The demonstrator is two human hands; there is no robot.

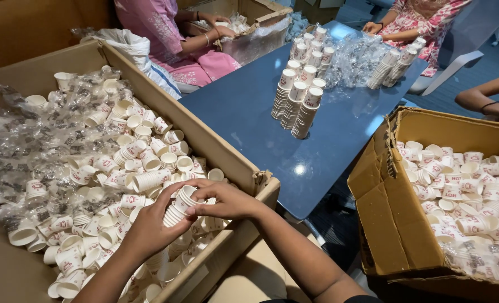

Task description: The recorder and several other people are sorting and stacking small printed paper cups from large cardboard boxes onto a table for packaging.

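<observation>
Head camera: a person's two hands meet over the near right corner of a large cardboard box (148, 84) heaped with loose small paper cups (143, 163) and crumpled clear plastic wrappers (30, 140). The left hand (148, 227) is wrapped around a short nested stack of cups (179, 206), fingers closed on its lower part and holding it tilted with the open mouths up and to the right. The right hand (227, 201) lies across the top of the same stack, fingers curled over the uppermost rim, closed on it as though pressing the cups together or seating one more. The stack hangs just above the loose cups, close to the box's right wall, so cups can be gathered from directly beneath.

On the blue table (244, 112) beyond that wall, tall finished stacks (297, 104) stand upright in a tight cluster near the middle, rims up, which keeps them steady and easy to count. More stacks (392, 67) lean near the far right edge, beside a pile of clear plastic sleeves (353, 59).

A second box (384, 213) with a torn flap sits off the table's right edge, also full of loose cups. Other people sit around the far side: one in pink (165, 28) has a hand in a third box (249, 17), another person's hand (373, 26) rests at the far corner, and a forearm (485, 95) reaches in at the right.
</observation>
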